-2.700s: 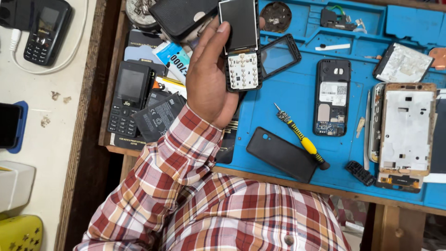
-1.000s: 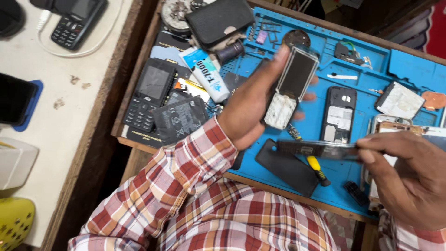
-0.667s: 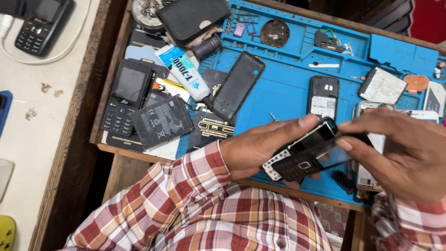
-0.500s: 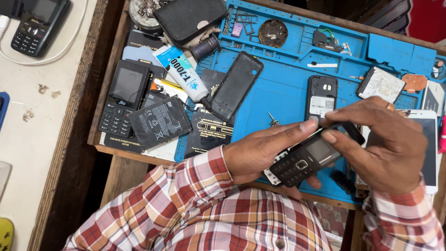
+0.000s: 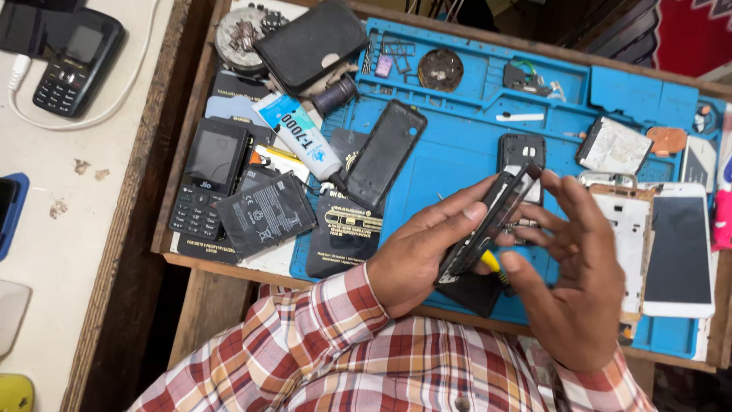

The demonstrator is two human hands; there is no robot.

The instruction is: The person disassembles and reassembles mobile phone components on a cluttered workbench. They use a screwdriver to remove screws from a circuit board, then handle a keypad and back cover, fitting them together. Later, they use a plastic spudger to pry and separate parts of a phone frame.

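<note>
While the left hand (image 5: pixel 419 259) pinches the slim black keypad phone (image 5: pixel 488 225) edge-up over the blue silicone repair mat (image 5: pixel 457 145), the right hand (image 5: pixel 576 282) — fingers spread — steadies its far side.

Single view — a head-worn camera looks steeply down from above the person's chest onto a blue repair mat (image 5: pixel 450 145) on a wooden tray. It sits close: the plaid sleeves fill the lower edge, and the left hand (image 5: pixel 423 255) and right hand (image 5: pixel 576 278) meet near centre. A pale table (image 5: pixel 61 229) borders the left side.
</note>
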